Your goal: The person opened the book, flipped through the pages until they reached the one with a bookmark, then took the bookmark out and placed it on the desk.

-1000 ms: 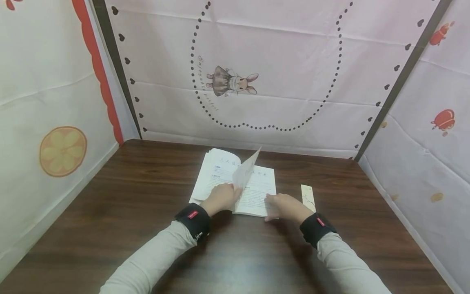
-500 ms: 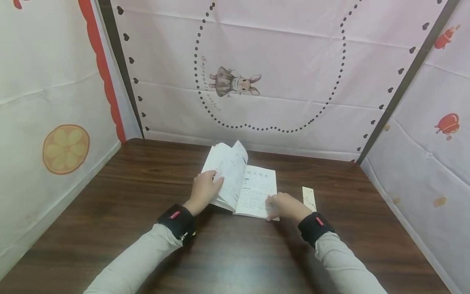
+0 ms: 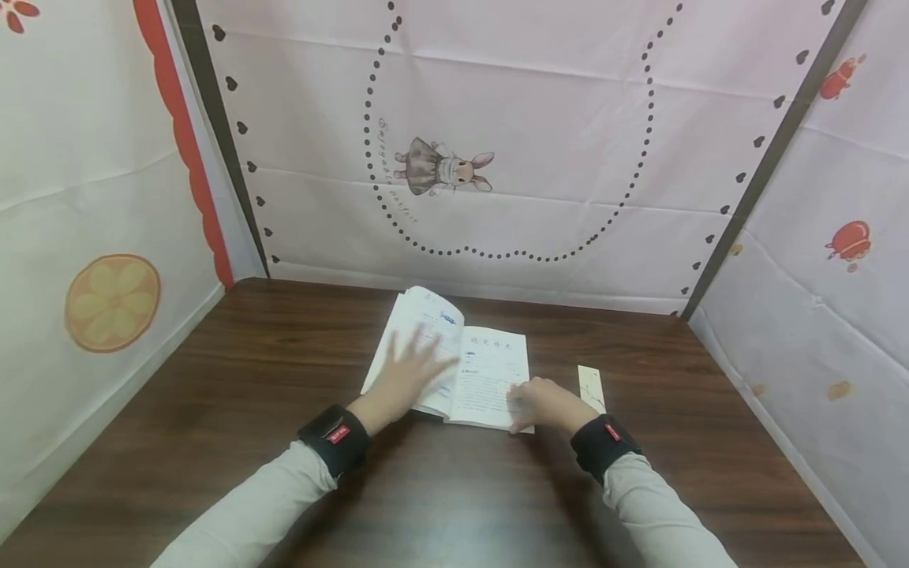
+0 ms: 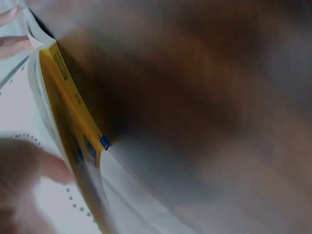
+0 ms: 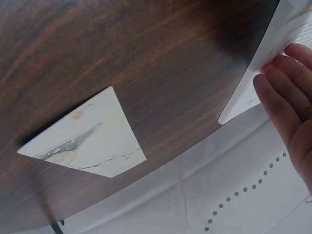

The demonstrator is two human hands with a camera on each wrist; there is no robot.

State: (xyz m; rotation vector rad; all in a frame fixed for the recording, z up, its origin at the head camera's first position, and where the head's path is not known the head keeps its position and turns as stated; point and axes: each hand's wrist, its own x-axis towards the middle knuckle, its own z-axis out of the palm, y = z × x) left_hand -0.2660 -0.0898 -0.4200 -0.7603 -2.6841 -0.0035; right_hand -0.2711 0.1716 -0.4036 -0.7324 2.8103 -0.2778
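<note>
An open paperback book [image 3: 493,371] lies on the table in the head view, its pages printed with text. Over the left-hand pages, which bulge upward, my left hand [image 3: 406,375] has its fingers spread wide and slightly blurred. My right hand [image 3: 547,402] rests at the lower right edge of the right page. Seen from the right wrist, the fingers [image 5: 278,100] of that hand lie fairly straight, tips on the page. The left wrist view shows the book's yellow spine [image 4: 73,92]. A pale bookmark [image 3: 591,386] lies just beyond my right hand.
The dark wooden table [image 3: 454,489] stretches toward me. White printed cloth [image 3: 540,158] hangs behind it and at both sides. Black wrist bands [image 3: 335,436] sit over light sleeves.
A raised leaf has gone over to the left and lies with the left pages. My left hand has moved left with it and spread its fingers. The right hand has stayed at the page edge.
</note>
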